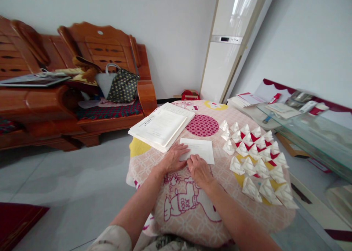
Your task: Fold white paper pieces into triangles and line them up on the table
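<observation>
At the near L edge of a white paper sheet point(202, 150), the L hand point(175, 157) lies palm-down, fingers slightly spread, tips on the paper. R hand point(199, 169) is just beside it, fingers curled & close together at the near edge; can't tell if they pinch it. Sheet's on a pink patterned tablecloth point(148, 161), w/ a paper stack point(159, 128) beyond to L & rows of folded paper pcs point(255, 148) to R. Further out: wooden bench point(110, 42) L, tall white unit point(225, 60) ahead.
</observation>
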The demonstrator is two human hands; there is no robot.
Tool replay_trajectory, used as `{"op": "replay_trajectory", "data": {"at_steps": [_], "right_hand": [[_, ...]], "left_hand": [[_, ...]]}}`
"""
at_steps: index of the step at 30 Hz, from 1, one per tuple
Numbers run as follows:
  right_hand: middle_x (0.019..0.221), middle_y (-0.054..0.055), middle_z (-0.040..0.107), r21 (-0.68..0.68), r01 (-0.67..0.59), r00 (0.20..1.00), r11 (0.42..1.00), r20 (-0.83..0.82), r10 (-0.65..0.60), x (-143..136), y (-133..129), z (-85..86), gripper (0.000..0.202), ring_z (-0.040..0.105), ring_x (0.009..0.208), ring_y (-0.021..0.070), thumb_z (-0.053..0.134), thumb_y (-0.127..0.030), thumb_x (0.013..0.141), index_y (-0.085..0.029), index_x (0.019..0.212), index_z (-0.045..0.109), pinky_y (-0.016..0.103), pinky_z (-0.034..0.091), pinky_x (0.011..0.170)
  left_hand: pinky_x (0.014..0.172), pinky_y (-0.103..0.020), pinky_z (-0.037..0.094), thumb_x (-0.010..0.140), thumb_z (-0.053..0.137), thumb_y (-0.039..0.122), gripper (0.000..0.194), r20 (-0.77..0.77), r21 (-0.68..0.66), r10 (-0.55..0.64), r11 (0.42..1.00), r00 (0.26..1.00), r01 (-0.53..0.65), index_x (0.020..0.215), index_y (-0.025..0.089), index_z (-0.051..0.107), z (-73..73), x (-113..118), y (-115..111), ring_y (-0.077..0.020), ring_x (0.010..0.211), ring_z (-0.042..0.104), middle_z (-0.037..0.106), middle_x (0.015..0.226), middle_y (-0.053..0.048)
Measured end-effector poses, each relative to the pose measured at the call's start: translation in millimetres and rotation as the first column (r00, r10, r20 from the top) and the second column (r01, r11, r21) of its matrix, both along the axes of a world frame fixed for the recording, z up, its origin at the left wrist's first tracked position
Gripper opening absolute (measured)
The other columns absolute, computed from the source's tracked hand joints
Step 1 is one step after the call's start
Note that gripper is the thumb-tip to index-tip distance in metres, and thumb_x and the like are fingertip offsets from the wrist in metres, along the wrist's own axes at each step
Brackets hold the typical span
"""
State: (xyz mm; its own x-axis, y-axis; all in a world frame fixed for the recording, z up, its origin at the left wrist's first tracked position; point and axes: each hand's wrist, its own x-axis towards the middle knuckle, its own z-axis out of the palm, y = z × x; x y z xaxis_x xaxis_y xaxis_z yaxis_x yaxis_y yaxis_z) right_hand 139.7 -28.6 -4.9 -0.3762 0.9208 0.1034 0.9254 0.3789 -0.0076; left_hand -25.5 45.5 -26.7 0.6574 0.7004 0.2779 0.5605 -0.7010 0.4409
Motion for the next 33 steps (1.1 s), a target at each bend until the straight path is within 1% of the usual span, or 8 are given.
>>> {"op": "replay_trajectory", "data": {"at_steps": [8,14,18,21,23,25,29,33], "right_hand": [[0.103,0.013,0.066,0.027,0.025,0.998,0.999,-0.064,-0.024,8.6,7.3,-8.2,0.024,0.056,0.1,0.0252,0.046,-0.012,0.097,-0.014,0.099,0.069,0.034,0.047,0.081],[0.097,0.011,0.066,0.065,0.152,0.974,0.986,-0.181,-0.138,28.5,11.4,-7.4,0.021,0.056,0.097,0.0244,0.049,-0.009,0.093,-0.017,0.09,0.069,0.032,0.044,0.081],[0.096,0.009,0.067,0.07,0.259,0.928,0.963,-0.295,-0.228,46.0,15.4,-5.4,0.022,0.056,0.097,0.0222,0.051,-0.005,0.088,-0.018,0.087,0.068,0.03,0.043,0.081],[0.096,0.009,0.068,0.078,0.277,0.913,0.958,-0.333,-0.237,54.2,17.2,-4.6,0.023,0.056,0.095,0.0218,0.051,-0.005,0.087,-0.018,0.082,0.069,0.029,0.043,0.081],[0.093,0.01,0.069,0.08,0.258,0.913,0.963,-0.345,-0.216,56.6,17.9,-5.0,0.024,0.057,0.094,0.0224,0.051,-0.004,0.086,-0.018,0.078,0.069,0.03,0.044,0.08],[0.09,0.01,0.07,0.08,0.25,0.897,0.965,-0.394,-0.2,58.4,18.9,-6.6,0.024,0.059,0.093,0.0228,0.051,-0.004,0.085,-0.017,0.076,0.07,0.031,0.046,0.081],[0.085,0.009,0.073,0.075,0.259,0.747,0.963,-0.648,-0.15,64.8,22.7,-11.7,0.023,0.065,0.086,0.0213,0.054,-0.006,0.082,-0.018,0.077,0.073,0.032,0.05,0.082],[0.082,0.007,0.076,0.064,0.123,0.549,0.99,-0.835,-0.014,72.4,24.1,-13.9,0.018,0.07,0.08,0.0202,0.059,-0.011,0.079,-0.019,0.077,0.075,0.031,0.054,0.076]], "left_hand": [[0.119,-0.055,0.032,0.079,0.069,0.026,0.052,-0.011,0.01,0.047,0.999,0.999,-0.047,0.13,0.021,0.065,3.6,3.6,-6.0,-0.0315,0.138,0.048,0.057,0.144,-0.012],[0.12,-0.058,0.03,0.08,0.062,0.012,0.047,-0.014,0.027,-0.02,0.999,1.0,0.02,0.125,0.024,0.068,1.7,1.1,0.6,-0.0293,0.138,0.049,0.06,0.141,-0.008],[0.117,-0.058,0.035,0.09,0.06,0.018,0.025,0.043,0.044,-0.015,0.999,0.999,0.013,0.11,0.023,0.074,2.2,1.3,5.5,-0.0279,0.129,0.057,0.07,0.126,-0.008],[0.116,-0.053,0.038,0.095,0.056,0.023,0.02,0.083,0.072,-0.099,0.993,0.992,0.093,0.103,0.022,0.074,10.5,4.8,-2.0,-0.024,0.12,0.063,0.073,0.12,-0.008],[0.116,-0.046,0.04,0.098,0.05,0.023,0.023,0.091,0.077,-0.153,0.986,0.984,0.147,0.102,0.021,0.073,17.4,8.2,-10.1,-0.0202,0.116,0.065,0.073,0.118,-0.007],[0.117,-0.045,0.038,0.095,0.057,0.028,0.022,0.088,0.055,-0.169,0.985,0.982,0.165,0.112,0.021,0.069,22.4,11.4,-16.5,-0.0214,0.123,0.061,0.07,0.125,-0.008],[0.119,-0.05,0.035,0.084,0.07,0.027,0.062,0.036,0.017,-0.086,0.996,0.996,0.085,0.143,0.022,0.049,20.7,13.1,-15.7,-0.0256,0.137,0.05,0.057,0.144,-0.011],[0.118,-0.053,0.035,0.081,0.06,0.006,0.061,0.045,0.07,-0.023,0.997,0.999,0.02,0.139,0.024,0.055,8.9,6.5,-3.1,-0.0252,0.135,0.053,0.06,0.141,-0.009]]}}
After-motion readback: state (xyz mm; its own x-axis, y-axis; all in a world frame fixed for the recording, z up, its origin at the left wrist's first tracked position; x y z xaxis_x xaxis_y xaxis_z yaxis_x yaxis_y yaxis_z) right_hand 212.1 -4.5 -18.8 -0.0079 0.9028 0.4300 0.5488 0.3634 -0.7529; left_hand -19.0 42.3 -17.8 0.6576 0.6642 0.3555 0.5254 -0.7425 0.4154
